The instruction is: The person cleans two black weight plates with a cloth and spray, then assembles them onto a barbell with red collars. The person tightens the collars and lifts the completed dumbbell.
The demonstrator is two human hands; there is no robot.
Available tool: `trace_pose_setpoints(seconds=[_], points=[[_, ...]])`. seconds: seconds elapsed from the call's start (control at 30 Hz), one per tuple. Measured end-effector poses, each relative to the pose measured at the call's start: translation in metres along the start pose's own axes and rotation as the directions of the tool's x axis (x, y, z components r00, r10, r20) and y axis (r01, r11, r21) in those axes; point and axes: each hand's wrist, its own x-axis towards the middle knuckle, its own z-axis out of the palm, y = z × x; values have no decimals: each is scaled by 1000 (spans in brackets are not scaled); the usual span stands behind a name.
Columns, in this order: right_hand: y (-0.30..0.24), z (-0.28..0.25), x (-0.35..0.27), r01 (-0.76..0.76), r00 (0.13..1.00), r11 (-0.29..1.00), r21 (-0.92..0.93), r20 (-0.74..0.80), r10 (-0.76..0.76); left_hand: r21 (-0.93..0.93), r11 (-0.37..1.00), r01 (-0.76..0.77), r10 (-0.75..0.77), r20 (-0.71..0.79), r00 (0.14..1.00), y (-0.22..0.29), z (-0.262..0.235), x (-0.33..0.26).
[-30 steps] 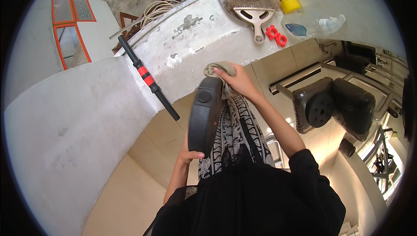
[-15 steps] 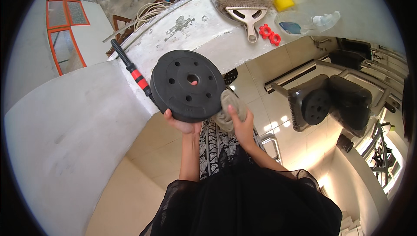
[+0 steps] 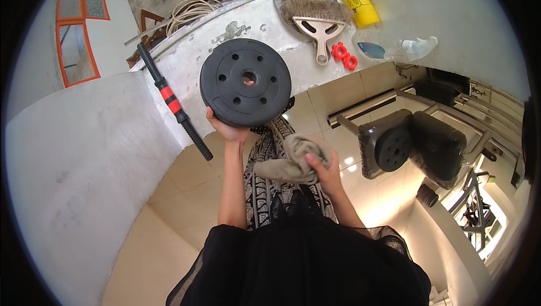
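Note:
A round black weight plate [image 3: 225,97], with a centre hole and a ring of smaller holes, rests on my left hand [image 3: 228,128], which grips it from below at its near edge. Part of that hand shows through the centre hole; most of its fingers are hidden behind the plate. My right hand [image 3: 326,168] clutches a bunched greyish-beige cloth [image 3: 284,169], apart from the plate and nearer to me. On the ledge to the left lies a black dumbbell bar [image 3: 152,69] with red bands. Two red star-shaped collar nuts [image 3: 344,57] lie on the ledge further right.
The white ledge [image 3: 186,47] carries a brush [image 3: 318,27] with a dustpan, a yellow cylindrical container [image 3: 358,1] and a clear spray bottle [image 3: 383,45]. To the right stands a padded exercise bench [image 3: 437,154] with another weight plate [image 3: 393,151] on it. Coiled cable [image 3: 189,16] lies beyond the ledge.
My right hand has drawn the cloth off the plate's edge, down toward me, and the cloth hangs looser. The plate has been raised slightly away from me and faces up more squarely.

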Motion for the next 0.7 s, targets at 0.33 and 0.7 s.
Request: trace_pose_setpoints(seconds=[0.33, 0.7], points=[[-14, -20, 78, 110, 954, 993, -30, -278, -114, 371, 919, 133, -17, -301, 954, 17, -24, -28], [-21, 16, 173, 125, 978, 391, -912, 47, -203, 486, 868, 107, 20, -249, 968, 6, -35, -33]])
